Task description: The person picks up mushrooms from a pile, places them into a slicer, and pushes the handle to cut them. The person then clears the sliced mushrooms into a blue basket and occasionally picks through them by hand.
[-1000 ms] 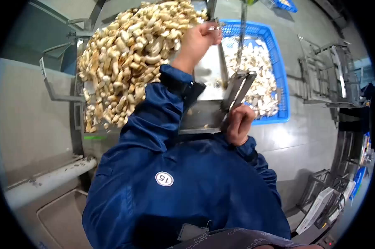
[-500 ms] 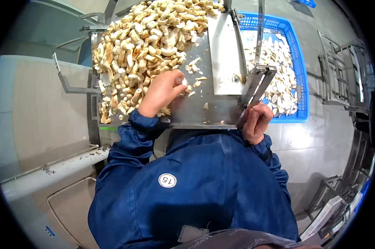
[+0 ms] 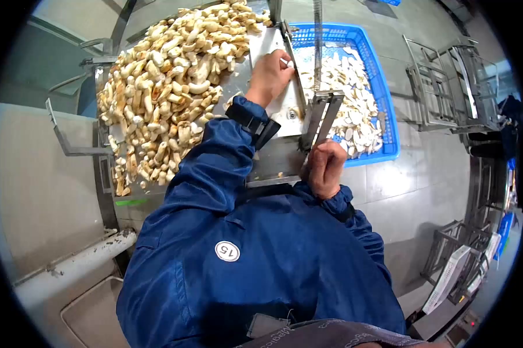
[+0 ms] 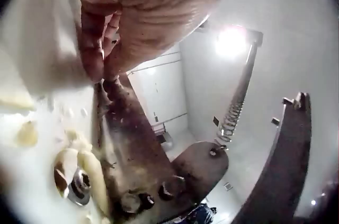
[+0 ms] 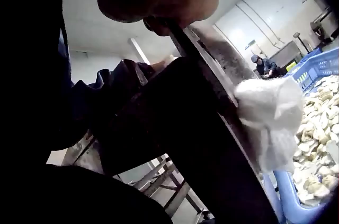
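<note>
My left hand [image 3: 267, 80] is over the white board [image 3: 281, 122], beside the hinged cutter blade, its thumb and fingers pinching a small whitish mushroom [image 3: 285, 62]. In the left wrist view the fingertips [image 4: 94, 70] come right at the edge of the stained metal blade [image 4: 132, 144]; the palm hides most of the mushroom. My right hand [image 3: 326, 165] grips the near end of the cutter's metal lever [image 3: 326, 116], fingers curled round it. To the left, a big heap of mushrooms [image 3: 168, 87] covers the metal table.
Right of the cutter stands a blue basket [image 3: 389, 110] with many mushroom slices [image 3: 360, 124]. A spring [image 3: 317, 46] rises above the lever. White cloth [image 5: 270, 118] hangs by the lever. Mushroom scraps [image 4: 79, 166] lie around a bolt on the board. Metal racks [image 3: 441, 87] stand further right.
My left hand went from the blade back to the near edge of the heap, then right again onto the white board with a mushroom. My right hand stays on the lever.
</note>
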Motion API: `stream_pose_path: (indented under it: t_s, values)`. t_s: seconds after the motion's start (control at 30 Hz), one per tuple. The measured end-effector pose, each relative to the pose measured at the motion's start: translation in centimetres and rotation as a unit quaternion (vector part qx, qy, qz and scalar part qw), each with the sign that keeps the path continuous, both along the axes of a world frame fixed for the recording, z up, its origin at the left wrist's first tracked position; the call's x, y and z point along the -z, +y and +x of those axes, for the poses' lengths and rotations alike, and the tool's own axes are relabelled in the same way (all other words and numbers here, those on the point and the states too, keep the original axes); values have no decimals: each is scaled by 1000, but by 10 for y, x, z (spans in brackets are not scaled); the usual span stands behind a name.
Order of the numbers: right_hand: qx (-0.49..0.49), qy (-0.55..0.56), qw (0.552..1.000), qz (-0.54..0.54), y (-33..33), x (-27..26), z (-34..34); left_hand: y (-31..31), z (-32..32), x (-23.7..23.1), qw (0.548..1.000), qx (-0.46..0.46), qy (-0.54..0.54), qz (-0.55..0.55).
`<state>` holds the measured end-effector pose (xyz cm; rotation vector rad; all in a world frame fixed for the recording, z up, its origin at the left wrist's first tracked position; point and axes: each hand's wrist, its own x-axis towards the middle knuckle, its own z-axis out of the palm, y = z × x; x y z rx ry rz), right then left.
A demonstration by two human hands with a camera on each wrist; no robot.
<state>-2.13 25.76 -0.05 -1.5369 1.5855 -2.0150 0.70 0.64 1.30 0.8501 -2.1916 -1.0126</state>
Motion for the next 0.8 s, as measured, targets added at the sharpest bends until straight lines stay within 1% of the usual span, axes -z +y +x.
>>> stream_pose_path:
  t_s: [0.03, 0.07, 0.17, 0.2, 0.23, 0.3, 0.33, 0.37, 0.4, 0.43, 0.5, 0.53, 0.57, 0.6, 0.63, 0.7, 0.73, 0.77, 0.8]
  values:
    - [-15, -21, 1000, 11, 2, -5, 1, 2, 0, -3, 999, -17, -17, -21]
    - [-17, -16, 1000, 4, 1, -3, -1, 3, 2, -6, 999, -15, -29, 19]
    - [-21, -24, 999, -17, 0, 6, 0, -12, 2, 27, 987, -25, 100, 120]
    - [-23, -28, 999, -24, -1, 5, 1, -6, 6, 5, 991, -12, 53, 120]
    - [-22, -24, 999, -4, 1, 0, 1, -6, 4, 13, 990, -25, 71, 116]
    - [-46, -63, 997, 6, 0, -14, -1, -7, 3, 16, 994, -18, 67, 86]
    - [-39, -41, 998, 14, -6, -35, -4, -8, 3, 13, 995, -23, 58, 82]
    - [-46, -111, 992, 35, -9, -57, -3, -6, 3, 9, 995, -26, 46, 80]
    - [-52, -152, 986, 51, -17, -91, -3, -5, 4, 4, 987, -19, 63, 146]
    - [-60, -191, 978, 64, -23, -113, -4, -2, 2, 2, 987, -19, 49, 152]
    - [-42, -165, 984, 53, -24, -109, -3, -2, 2, -4, 987, -27, 27, 155]
    - [-37, -151, 987, 47, -25, -105, -2, -7, 0, 7, 990, -17, 41, 133]
    - [-11, -109, 993, 34, -16, -80, 2, -12, -2, 19, 992, -8, 56, 111]
    - [-14, -61, 998, 5, -12, -46, 2, -6, 2, 6, 997, -30, 27, 70]
    - [-13, -14, 1000, -25, -8, -23, 2, -6, 2, 9, 996, -27, 33, 78]
    - [-40, -76, 996, 22, 1, -20, 3, -12, 0, 17, 995, -16, 47, 85]
    - [-17, -61, 997, 49, -4, -45, 1, -12, -2, 11, 991, -20, 65, 115]
    - [-33, -141, 988, 48, -11, -76, 2, -6, 0, 8, 985, -25, 77, 151]
    - [-50, -175, 982, 56, -19, -107, 1, -4, 1, 12, 985, -21, 74, 155]
